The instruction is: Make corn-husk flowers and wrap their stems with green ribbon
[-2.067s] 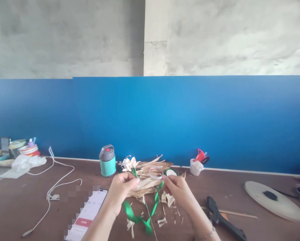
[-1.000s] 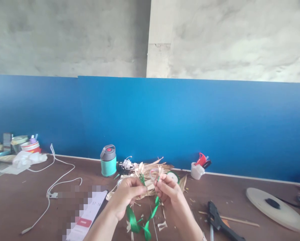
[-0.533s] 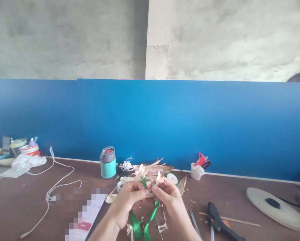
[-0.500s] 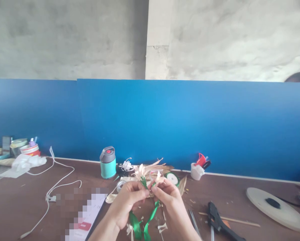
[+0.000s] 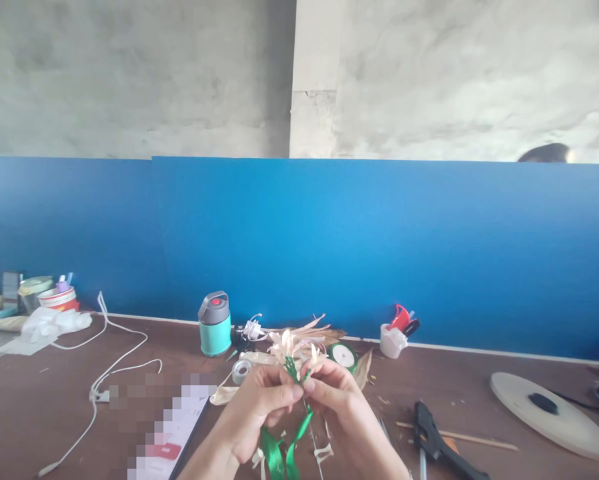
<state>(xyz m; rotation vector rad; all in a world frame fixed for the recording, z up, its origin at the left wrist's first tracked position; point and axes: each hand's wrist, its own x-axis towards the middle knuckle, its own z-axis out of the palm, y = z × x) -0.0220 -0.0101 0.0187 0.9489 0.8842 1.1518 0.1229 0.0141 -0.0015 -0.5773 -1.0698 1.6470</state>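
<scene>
Close together over the table's front middle, both hands pinch small cream craft flowers. My left hand (image 5: 267,399) is closed on the green-wrapped stems of a flower cluster (image 5: 284,347) with pale petals. Beside it, my right hand (image 5: 335,393) is closed at the base of a smaller cream flower (image 5: 314,355) with a green stem. The two stems meet or nearly touch between the thumbs. A green ribbon (image 5: 274,453) hangs below the fingers in two strands, near a thin wire (image 5: 314,437). The fingertips partly hide the stems.
Behind the hands lie dried husks (image 5: 312,331), a green ribbon spool (image 5: 343,357) and a tape roll (image 5: 241,371). A turquoise flask (image 5: 215,333) stands left, a white cup (image 5: 392,341) right. A black glue gun (image 5: 429,433), a stick (image 5: 474,440) and a round disc (image 5: 554,417) lie right.
The flower cluster and the smaller flower have come slightly closer together, and the hands' fingertips have dipped a little. A dark rounded shape behind the blue partition has shifted left.
</scene>
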